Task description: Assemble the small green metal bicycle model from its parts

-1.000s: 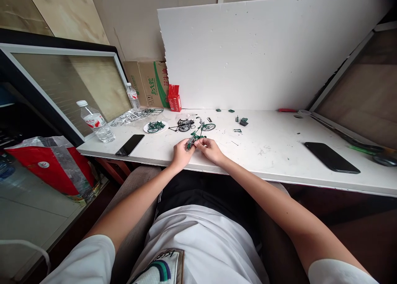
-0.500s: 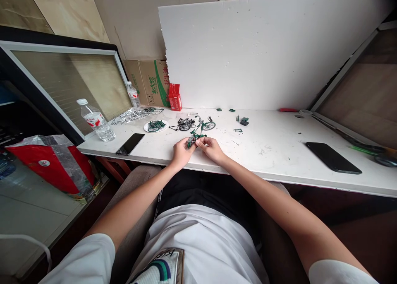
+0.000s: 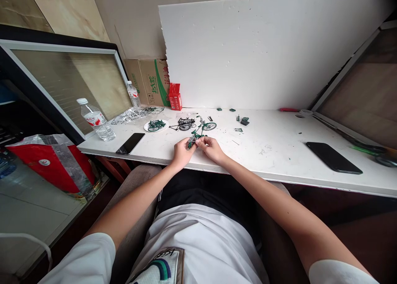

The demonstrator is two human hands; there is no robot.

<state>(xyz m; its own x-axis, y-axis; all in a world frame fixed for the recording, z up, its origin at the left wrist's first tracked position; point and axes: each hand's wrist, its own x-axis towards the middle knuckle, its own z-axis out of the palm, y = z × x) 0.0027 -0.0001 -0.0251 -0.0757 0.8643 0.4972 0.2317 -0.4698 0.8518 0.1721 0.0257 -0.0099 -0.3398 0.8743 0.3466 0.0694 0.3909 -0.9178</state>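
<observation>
Near the table's front edge, a small green model bicycle (image 3: 202, 129) is held between my two hands. My left hand (image 3: 183, 152) grips its rear end from the left, with fingers closed around that part. From the right, my right hand (image 3: 212, 149) pinches the bicycle close to the same spot, thumb and fingers together. The front wheel and handlebar point away from me to the upper right. My fingers partly cover the rear wheel. Just beyond lie black model parts (image 3: 185, 124), and to their left green parts rest on a white plate (image 3: 164, 128).
Two phones lie on the table, one black phone (image 3: 130, 143) left and another phone (image 3: 333, 157) right. A water bottle (image 3: 98, 122) stands at the left edge. Small dark pieces (image 3: 245, 121) are scattered right of the bicycle. A red box (image 3: 175, 97) stands at the back.
</observation>
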